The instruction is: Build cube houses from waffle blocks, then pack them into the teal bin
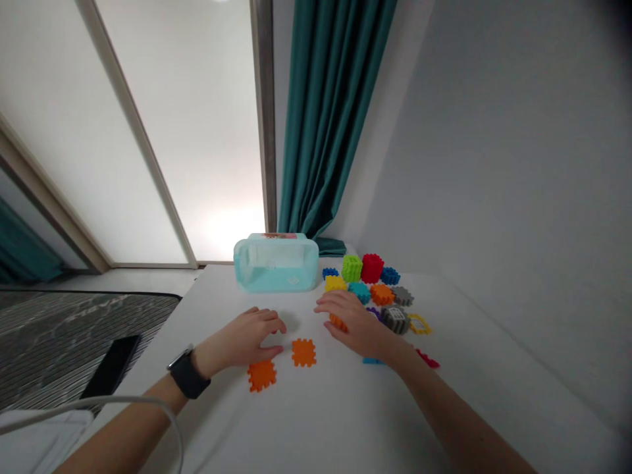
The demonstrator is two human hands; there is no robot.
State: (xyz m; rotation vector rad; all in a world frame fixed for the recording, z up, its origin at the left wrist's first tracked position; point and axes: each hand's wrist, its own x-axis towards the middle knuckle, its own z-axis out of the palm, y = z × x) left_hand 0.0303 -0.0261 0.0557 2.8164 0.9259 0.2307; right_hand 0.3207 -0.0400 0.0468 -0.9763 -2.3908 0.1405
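The left hand, thumb and fingers apart, is beside two flat, notch-edged orange squares at lower centre. The right hand curves over another orange piece, grip unclear; beyond, the pale-blue box's label is unreadable.

Out from our two orange tiles on the white bench, we see a translucent aqua bin at twelve o'clock, a lime block and a red block at one, a deep teal curtain beyond twelve, and a finely striped dark grey rug at nine.
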